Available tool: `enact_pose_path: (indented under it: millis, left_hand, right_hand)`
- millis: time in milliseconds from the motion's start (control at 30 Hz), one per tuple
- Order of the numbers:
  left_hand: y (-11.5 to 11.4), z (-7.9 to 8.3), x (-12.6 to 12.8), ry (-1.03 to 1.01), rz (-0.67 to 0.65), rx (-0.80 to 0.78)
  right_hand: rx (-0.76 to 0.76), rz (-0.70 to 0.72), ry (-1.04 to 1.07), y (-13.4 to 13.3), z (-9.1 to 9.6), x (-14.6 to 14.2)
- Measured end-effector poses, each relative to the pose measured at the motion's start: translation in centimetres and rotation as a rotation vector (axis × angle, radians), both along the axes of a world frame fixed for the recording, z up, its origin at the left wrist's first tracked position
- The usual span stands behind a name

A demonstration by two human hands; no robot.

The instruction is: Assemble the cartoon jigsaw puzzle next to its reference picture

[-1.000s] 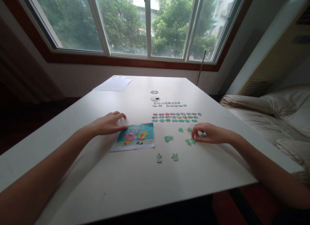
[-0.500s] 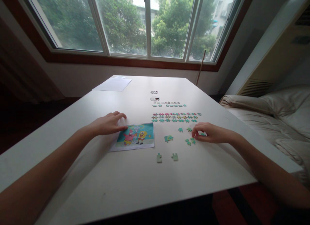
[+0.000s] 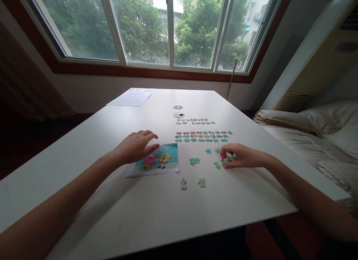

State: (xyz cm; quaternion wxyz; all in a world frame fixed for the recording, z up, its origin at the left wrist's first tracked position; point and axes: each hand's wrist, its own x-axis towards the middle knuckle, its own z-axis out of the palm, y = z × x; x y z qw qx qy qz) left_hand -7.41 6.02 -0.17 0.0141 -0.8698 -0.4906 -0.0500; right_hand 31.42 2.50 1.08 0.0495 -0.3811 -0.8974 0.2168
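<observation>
Left hand (image 3: 138,146), spread, now hides more SpongeBob picture (image 3: 169,159); right hand (image 3: 240,155) curls over jigsaw pieces (image 3: 217,165), can't tell if pinching.

From the wearer's head, the camera looks forward and down along the white table (image 3: 140,206); left hand (image 3: 137,146) and right hand (image 3: 239,156) lie at middle range. Its wide view reaches the window (image 3: 171,36) beyond.
</observation>
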Motion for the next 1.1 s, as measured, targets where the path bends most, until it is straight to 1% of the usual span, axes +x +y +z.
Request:
enact_pose_path:
  millis: [67, 133, 200, 267, 333, 467, 600, 733, 867, 967, 1100]
  left_hand:
    - [-1.7, -0.2, 2.4, -0.067, -0.200, -0.038]
    - [-3.6, -0.4, 4.7, -0.111, -0.348, -0.060]
    - [-5.1, -0.7, 6.5, -0.124, -0.415, -0.062]
    - [-6.1, -1.0, 7.7, -0.121, -0.473, -0.072]
    - [-6.5, -1.3, 8.2, -0.103, -0.488, -0.068]
    - [-6.3, -1.7, 8.5, -0.065, -0.470, -0.056]
    - [-6.2, -1.8, 8.6, -0.066, -0.481, -0.039]
    - [-6.4, -1.6, 8.8, -0.069, -0.507, -0.023]
    - [-6.4, -1.5, 8.8, -0.059, -0.511, -0.003]
    - [-6.4, -1.5, 8.7, -0.052, -0.515, 0.011]
    - [-6.4, -1.6, 8.7, -0.043, -0.518, 0.019]
  right_hand:
    - [-0.027, -0.008, 0.036, 0.0, 0.0, -0.1]
    - [-0.045, -0.039, 0.088, 0.1, -0.1, -0.2]
    - [-0.029, -0.089, 0.155, 0.2, -0.3, -0.7]
    - [0.006, -0.132, 0.223, 0.2, -0.7, -1.4]
    - [0.033, -0.156, 0.268, 0.1, -1.1, -2.4]
    - [0.077, -0.183, 0.294, -0.1, -1.7, -4.5]
    - [0.099, -0.164, 0.328, -0.2, -2.1, -5.7]
    - [0.135, -0.132, 0.303, 0.0, -2.5, -6.1]
    - [0.219, -0.123, 0.272, 0.1, -3.1, -6.2]
    - [0.270, -0.094, 0.273, 0.0, -3.2, -6.2]
    - [0.300, -0.079, 0.238, -0.4, -3.2, -6.2]
